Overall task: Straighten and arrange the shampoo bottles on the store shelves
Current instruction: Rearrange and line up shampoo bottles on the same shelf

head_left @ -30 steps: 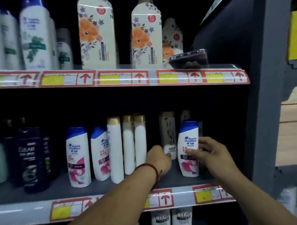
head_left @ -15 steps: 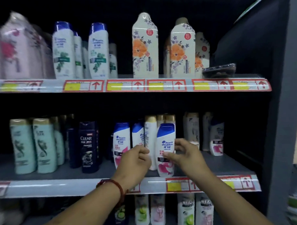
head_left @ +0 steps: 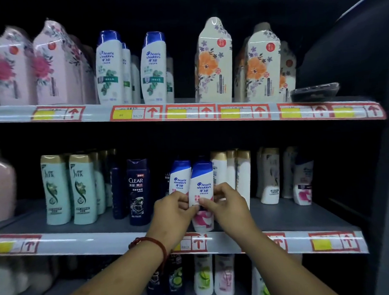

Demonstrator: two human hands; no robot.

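A white Head & Shoulders bottle (head_left: 201, 186) with a blue cap and a pink flower label stands at the front of the middle shelf (head_left: 302, 220). My left hand (head_left: 174, 208) grips its left side and my right hand (head_left: 226, 203) grips its right side, thumbs on the label. A second bottle of the same kind (head_left: 179, 177) stands just behind and left, touching it. A third one (head_left: 303, 183) stands far right on that shelf. White gold-capped bottles (head_left: 241, 170) stand right behind my right hand.
A dark Clear bottle (head_left: 138, 191) and mint green bottles (head_left: 69, 189) fill the middle shelf's left part. The top shelf holds floral cartons (head_left: 215, 62), green-label Head & Shoulders bottles (head_left: 109, 66) and a dark phone (head_left: 315, 92). More bottles (head_left: 213, 277) stand on the shelf below.
My right hand carried the pink-label bottle from the shelf's right side leftward to beside the other two of its kind. My left hand came onto it too, and the view pulled back.
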